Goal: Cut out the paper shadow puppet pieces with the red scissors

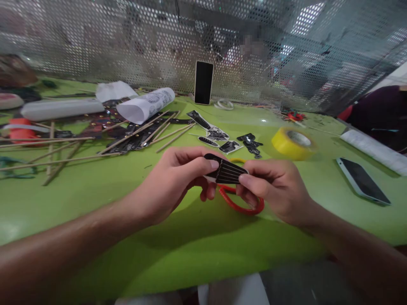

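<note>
Evidently, left hand [179, 180] and right hand [281, 190] pinch opposite ends of striped cutout [228, 171], likely light, easily creased, best edge-held.

From where I stand, I can't read a word or number anywhere. Taking the scene's middle as the dial's centre, the rolled sheet [155, 103] at ten o'clock carries round printed figures, too small to make out as lettering. The paper cut-outs [217, 134] close in toward one o'clock bear dark print, likewise unreadable. Near the centre, the black printed piece [229, 171] shows pale lines.
</note>
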Demonstrator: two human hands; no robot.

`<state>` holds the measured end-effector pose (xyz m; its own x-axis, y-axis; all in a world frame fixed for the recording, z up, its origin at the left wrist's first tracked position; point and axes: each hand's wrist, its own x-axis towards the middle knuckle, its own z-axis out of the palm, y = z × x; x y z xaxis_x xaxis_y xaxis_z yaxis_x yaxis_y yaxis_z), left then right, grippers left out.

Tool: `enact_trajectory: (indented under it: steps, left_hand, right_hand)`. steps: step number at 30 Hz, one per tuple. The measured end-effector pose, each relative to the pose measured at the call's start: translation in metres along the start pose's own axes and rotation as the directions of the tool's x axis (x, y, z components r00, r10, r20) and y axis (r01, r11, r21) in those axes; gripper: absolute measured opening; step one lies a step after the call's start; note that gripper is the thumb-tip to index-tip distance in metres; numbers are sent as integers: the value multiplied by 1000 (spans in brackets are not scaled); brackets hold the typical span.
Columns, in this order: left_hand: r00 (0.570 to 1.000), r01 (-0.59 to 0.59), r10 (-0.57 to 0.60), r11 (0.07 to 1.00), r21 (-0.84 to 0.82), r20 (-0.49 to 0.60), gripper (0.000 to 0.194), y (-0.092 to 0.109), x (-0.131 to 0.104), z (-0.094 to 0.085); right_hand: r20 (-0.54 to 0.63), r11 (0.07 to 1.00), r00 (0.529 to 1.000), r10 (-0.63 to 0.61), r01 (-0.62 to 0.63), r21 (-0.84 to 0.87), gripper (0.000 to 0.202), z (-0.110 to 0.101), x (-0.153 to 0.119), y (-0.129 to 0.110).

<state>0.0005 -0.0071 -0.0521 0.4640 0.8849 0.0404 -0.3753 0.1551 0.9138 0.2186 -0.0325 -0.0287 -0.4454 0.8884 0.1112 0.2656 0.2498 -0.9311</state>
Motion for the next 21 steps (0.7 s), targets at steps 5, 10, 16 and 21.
enact_trajectory:
  steps: [5,10,16,21]
  left_hand:
    - [1000,-27,27,997,67,5,24,-1,-1,1]
    - [997,-61,65,991,116,-31,30,-1,-1,3]
    - [997,-76,80,984,164,-17,30,-2,-2,1]
    - [995,-82,91,978,192,-41,35,-3,-4,0]
  right_hand:
    - [-13,998,1000,-23,22,-62,33,0,0,0]
    - [7,989,996,-90,90,-116,37,0,-1,0]
    - [36,983,993,-114,118,-140,37,-1,-3,2]
    - [36,983,994,-100,104,-151,38,0,-1,1]
